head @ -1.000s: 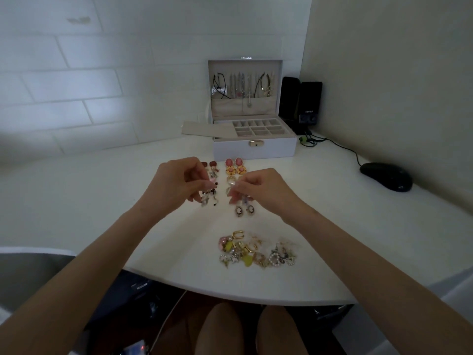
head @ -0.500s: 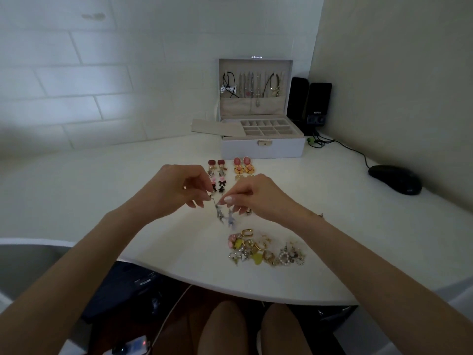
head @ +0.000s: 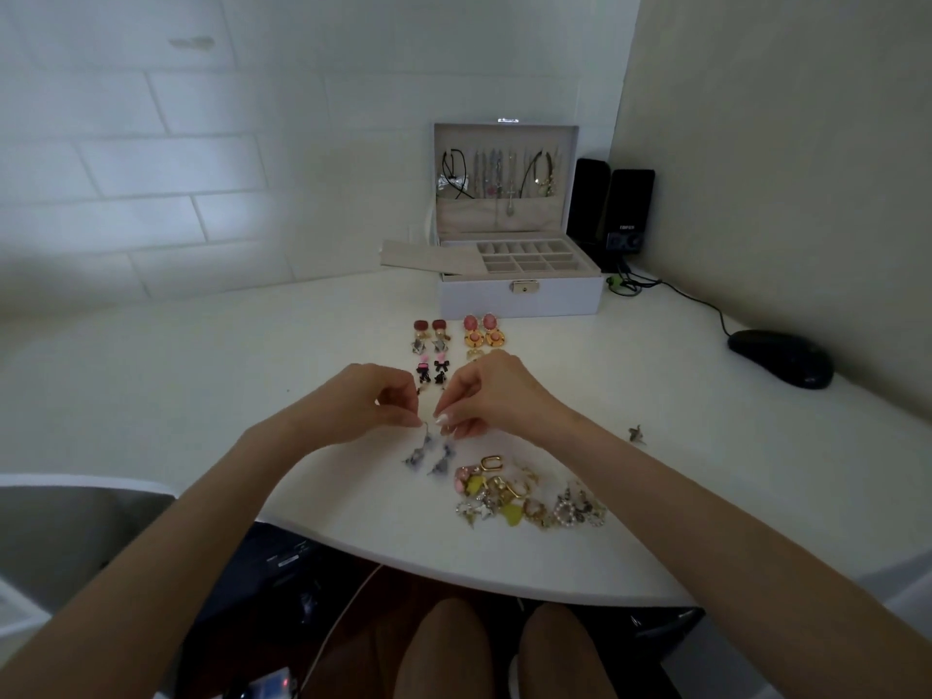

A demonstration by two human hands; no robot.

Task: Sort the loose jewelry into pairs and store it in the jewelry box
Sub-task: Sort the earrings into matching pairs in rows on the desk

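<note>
Now our left hand and right hand meet fingertip to fingertip over the table. Each pinches the top of one of two grey earrings, which hang below. We cannot tell if they touch the table. The loose pile lies near, at 5 o'clock of the hands. Sorted pairs sit in rows at 12 o'clock. The box stands beyond them, lid up. One stray piece lies at 3 o'clock.

Bare forearms, knees (pale nail, R hand).
</note>
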